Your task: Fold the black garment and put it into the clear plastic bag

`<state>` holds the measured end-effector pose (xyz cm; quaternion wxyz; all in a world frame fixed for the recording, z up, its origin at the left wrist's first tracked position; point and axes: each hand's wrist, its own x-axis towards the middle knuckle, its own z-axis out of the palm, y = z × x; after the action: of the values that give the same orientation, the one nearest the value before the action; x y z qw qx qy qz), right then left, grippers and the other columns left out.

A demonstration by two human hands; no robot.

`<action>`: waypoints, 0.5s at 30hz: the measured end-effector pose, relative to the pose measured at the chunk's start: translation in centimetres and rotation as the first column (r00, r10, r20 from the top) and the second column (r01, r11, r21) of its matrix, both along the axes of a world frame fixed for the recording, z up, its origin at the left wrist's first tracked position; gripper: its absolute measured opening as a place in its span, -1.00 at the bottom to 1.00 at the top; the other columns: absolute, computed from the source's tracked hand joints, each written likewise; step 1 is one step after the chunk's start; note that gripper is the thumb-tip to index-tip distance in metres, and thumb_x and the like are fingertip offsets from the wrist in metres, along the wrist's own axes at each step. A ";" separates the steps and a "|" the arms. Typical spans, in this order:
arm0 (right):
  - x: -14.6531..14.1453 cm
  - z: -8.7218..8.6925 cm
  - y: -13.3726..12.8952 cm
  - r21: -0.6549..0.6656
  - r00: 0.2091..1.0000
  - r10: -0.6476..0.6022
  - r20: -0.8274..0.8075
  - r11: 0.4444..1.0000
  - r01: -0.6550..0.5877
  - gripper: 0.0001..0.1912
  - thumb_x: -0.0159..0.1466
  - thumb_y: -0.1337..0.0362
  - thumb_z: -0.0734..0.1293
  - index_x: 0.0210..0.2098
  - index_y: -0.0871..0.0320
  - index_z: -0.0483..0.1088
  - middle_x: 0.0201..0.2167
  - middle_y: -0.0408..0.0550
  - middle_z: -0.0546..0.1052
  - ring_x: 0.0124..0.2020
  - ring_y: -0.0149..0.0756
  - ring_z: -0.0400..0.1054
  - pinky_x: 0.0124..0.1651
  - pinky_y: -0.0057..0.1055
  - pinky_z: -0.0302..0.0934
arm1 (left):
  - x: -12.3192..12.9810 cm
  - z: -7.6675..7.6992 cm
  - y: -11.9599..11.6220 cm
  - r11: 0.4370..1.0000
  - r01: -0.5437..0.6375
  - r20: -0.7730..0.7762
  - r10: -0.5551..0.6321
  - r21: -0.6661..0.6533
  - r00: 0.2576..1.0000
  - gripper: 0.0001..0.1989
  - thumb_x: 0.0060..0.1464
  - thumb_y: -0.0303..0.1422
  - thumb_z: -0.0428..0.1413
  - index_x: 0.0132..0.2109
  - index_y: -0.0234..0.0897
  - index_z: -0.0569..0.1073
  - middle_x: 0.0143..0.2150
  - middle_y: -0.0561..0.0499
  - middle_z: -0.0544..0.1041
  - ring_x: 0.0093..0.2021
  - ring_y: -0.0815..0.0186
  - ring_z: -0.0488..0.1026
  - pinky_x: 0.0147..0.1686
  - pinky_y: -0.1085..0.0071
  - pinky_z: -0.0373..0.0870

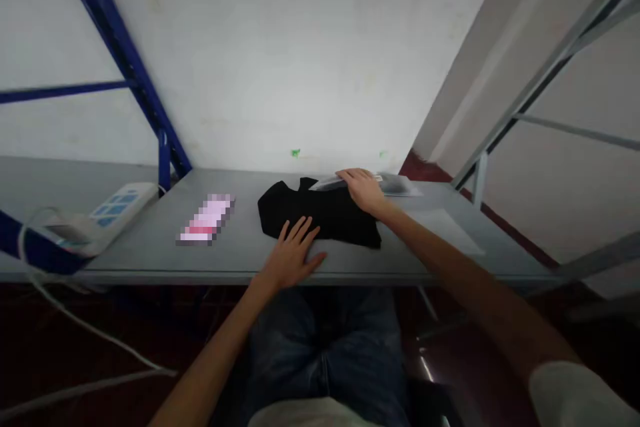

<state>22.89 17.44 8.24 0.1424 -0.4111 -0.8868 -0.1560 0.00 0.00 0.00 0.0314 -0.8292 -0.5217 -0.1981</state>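
A piece of black cloth (320, 213), perhaps a folded garment, lies flat on the grey table in front of me. My left hand (295, 253) rests at its near edge, fingers spread, fingertips touching the cloth. Over the cloth's far right part lies my right hand (364, 190), palm down, its fingers reaching toward a clear plastic bag (395, 185) behind the cloth. The right fingers look stretched out, and their undersides are hidden.
A phone-like pixelated object (207, 219) lies left on the table (245, 260). Further left are a white power strip (123, 210) and a cable (90, 327). A white sheet (450, 230) lies at right. Metal frames (125, 60) flank both sides, with a wall behind.
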 end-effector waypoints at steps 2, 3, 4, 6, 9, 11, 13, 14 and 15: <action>1.6 1.5 0.6 0.034 1.000 -0.003 -0.030 0.999 0.004 -0.42 0.39 0.50 0.10 0.35 0.22 0.31 0.25 0.17 0.49 0.20 0.01 0.34 0.26 -0.11 0.15 | 0.0 0.0 0.0 1.000 0.003 0.000 -0.003 0.002 1.000 -0.34 0.40 0.04 -0.07 0.45 -0.24 0.26 0.55 -0.19 0.12 0.57 0.02 -0.02 0.51 -0.16 -0.11; 2.4 2.2 1.0 0.057 0.999 -0.005 -0.045 0.998 0.008 -0.43 0.38 0.50 0.11 0.34 0.21 0.32 0.23 0.17 0.51 0.18 0.01 0.36 0.23 -0.11 0.18 | 0.0 0.0 0.0 1.000 0.001 -0.003 -0.001 -0.001 1.000 -0.34 0.40 0.03 -0.07 0.45 -0.24 0.26 0.55 -0.19 0.12 0.57 0.02 -0.02 0.51 -0.16 -0.12; 3.4 2.9 1.5 0.085 0.998 -0.010 -0.062 0.996 0.015 -0.43 0.37 0.50 0.12 0.33 0.20 0.34 0.21 0.16 0.52 0.16 0.01 0.38 0.21 -0.10 0.21 | 0.0 0.1 0.0 1.000 -0.002 -0.006 0.002 -0.006 1.000 -0.34 0.40 0.03 -0.06 0.45 -0.24 0.26 0.56 -0.19 0.11 0.57 0.02 -0.03 0.51 -0.15 -0.12; 5.5 4.1 2.6 0.125 0.994 -0.040 -0.097 0.991 0.053 -0.45 0.37 0.50 0.13 0.31 0.19 0.36 0.19 0.15 0.55 0.13 0.01 0.41 0.17 -0.11 0.26 | 0.1 0.1 0.0 1.000 -0.006 -0.012 0.006 -0.018 1.000 -0.34 0.40 0.03 -0.06 0.45 -0.24 0.26 0.56 -0.20 0.11 0.57 0.03 -0.03 0.51 -0.15 -0.12; 9.0 4.8 4.0 0.168 0.966 -0.154 -0.206 0.967 0.190 -0.47 0.36 0.49 0.18 0.27 0.17 0.40 0.17 0.12 0.57 0.12 0.00 0.45 0.17 -0.10 0.30 | 0.1 0.1 -0.1 1.000 -0.008 -0.011 0.008 -0.026 1.000 -0.34 0.40 0.04 -0.06 0.46 -0.23 0.25 0.56 -0.19 0.11 0.57 0.03 -0.03 0.51 -0.15 -0.12; 11.2 3.9 4.6 0.177 0.937 -0.211 -0.278 0.948 0.266 -0.46 0.32 0.53 0.20 0.25 0.21 0.43 0.18 0.15 0.56 0.14 -0.02 0.46 0.21 -0.12 0.30 | 0.1 0.1 -0.1 1.000 -0.008 -0.005 0.008 -0.019 1.000 -0.35 0.40 0.04 -0.05 0.45 -0.22 0.26 0.56 -0.18 0.11 0.56 0.04 -0.01 0.51 -0.14 -0.10; 13.0 2.0 4.8 0.150 0.907 -0.261 -0.332 0.934 0.324 -0.45 0.30 0.56 0.19 0.23 0.25 0.44 0.20 0.19 0.55 0.17 -0.03 0.45 0.23 -0.15 0.28 | 0.1 0.1 -0.1 1.000 -0.008 -0.003 0.008 -0.009 1.000 -0.35 0.40 0.04 -0.05 0.45 -0.21 0.26 0.55 -0.17 0.12 0.56 0.05 0.00 0.51 -0.13 -0.10; 13.7 0.7 4.7 0.113 0.892 -0.287 -0.350 0.932 0.345 -0.45 0.30 0.56 0.19 0.23 0.25 0.45 0.22 0.19 0.53 0.20 -0.03 0.44 0.25 -0.16 0.27 | 0.1 0.1 -0.1 1.000 -0.008 -0.006 0.008 -0.007 1.000 -0.35 0.40 0.03 -0.05 0.45 -0.21 0.26 0.55 -0.17 0.13 0.56 0.05 -0.01 0.51 -0.13 -0.11; 14.3 -0.7 4.6 0.064 0.877 -0.321 -0.358 0.928 0.366 -0.44 0.28 0.57 0.19 0.22 0.24 0.46 0.23 0.19 0.53 0.22 -0.03 0.43 0.26 -0.15 0.28 | 0.1 0.1 -0.1 1.000 -0.009 -0.010 0.009 -0.008 1.000 -0.35 0.40 0.03 -0.05 0.45 -0.22 0.26 0.55 -0.18 0.13 0.56 0.04 -0.01 0.51 -0.13 -0.11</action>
<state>37.18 22.06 7.57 0.2904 -0.5729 -0.7491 -0.1625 0.10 -0.09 0.13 0.0314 -0.8279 -0.5262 -0.1918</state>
